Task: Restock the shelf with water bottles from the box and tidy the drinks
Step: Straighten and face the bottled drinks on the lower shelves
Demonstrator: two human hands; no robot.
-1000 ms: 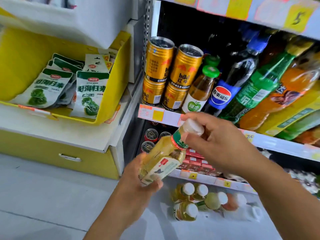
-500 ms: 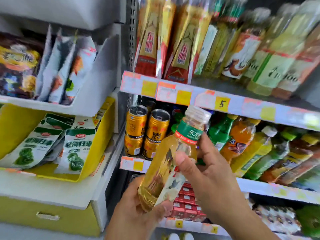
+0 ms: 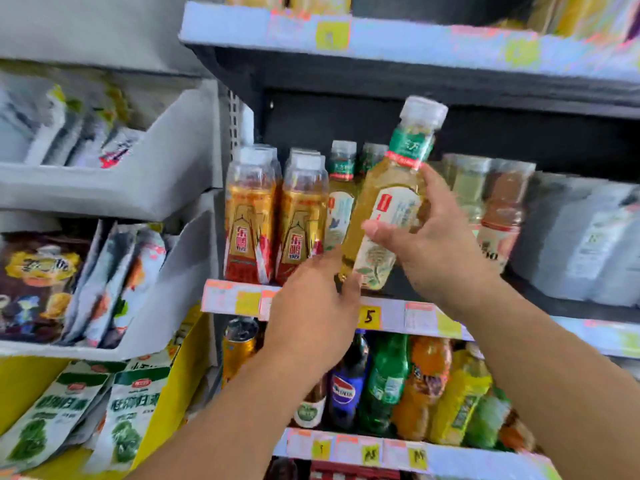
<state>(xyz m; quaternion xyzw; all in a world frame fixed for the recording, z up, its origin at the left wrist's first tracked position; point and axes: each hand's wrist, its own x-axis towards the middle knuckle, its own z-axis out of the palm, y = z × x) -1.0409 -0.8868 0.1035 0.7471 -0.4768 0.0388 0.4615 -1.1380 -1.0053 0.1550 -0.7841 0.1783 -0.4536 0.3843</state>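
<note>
A yellow tea bottle (image 3: 388,199) with a white cap and a green neck band is held up, tilted, in front of the upper drinks shelf (image 3: 419,317). My right hand (image 3: 429,244) grips its middle from the right, thumb across the label. My left hand (image 3: 311,306) is under the bottle's base, fingertips touching it. Just behind stand two matching tea bottles (image 3: 341,199) in the row. Left of them are two red-and-gold drink bottles (image 3: 273,216).
More bottles stand to the right on the same shelf (image 3: 498,216). The shelf below holds cola, green and orange bottles (image 3: 391,382) and gold cans (image 3: 239,344). Snack packets fill grey bins (image 3: 166,188) and a yellow bin (image 3: 187,368) at left.
Both hands have lifted the tea bottle from the lower shelves up to the upper drinks shelf. My view has tilted upward with it. The bottle stands more upright now.
</note>
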